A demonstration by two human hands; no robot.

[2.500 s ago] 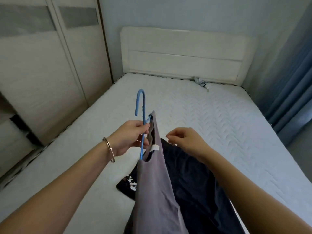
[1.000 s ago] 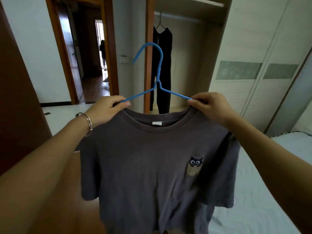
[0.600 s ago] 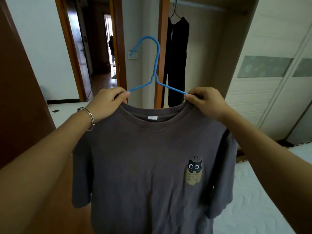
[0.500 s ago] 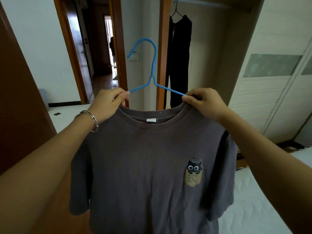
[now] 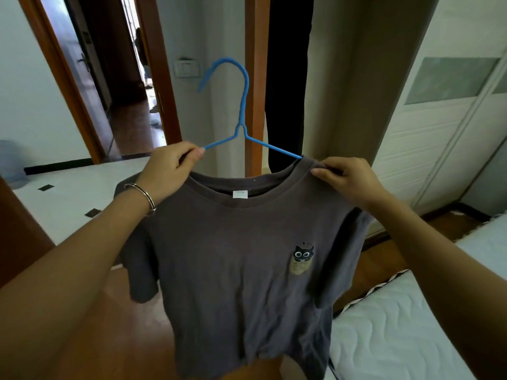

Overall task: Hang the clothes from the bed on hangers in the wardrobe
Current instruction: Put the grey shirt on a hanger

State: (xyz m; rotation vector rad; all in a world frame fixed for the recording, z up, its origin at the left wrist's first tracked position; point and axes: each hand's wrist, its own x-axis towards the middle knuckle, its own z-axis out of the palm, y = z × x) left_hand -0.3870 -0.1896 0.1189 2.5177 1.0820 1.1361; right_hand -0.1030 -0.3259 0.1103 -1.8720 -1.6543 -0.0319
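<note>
A grey T-shirt (image 5: 241, 270) hangs on a blue hanger (image 5: 242, 111), held up in front of the open wardrobe (image 5: 343, 78). The left hand (image 5: 170, 171) pinches the shirt's shoulder and the hanger arm together. The right hand (image 5: 348, 179) pinches the opposite shoulder at the collar. The hook stands upright, its opening to the left. A dark garment (image 5: 288, 78) hangs inside the wardrobe behind the hanger. The bed (image 5: 397, 325) lies at lower right.
</note>
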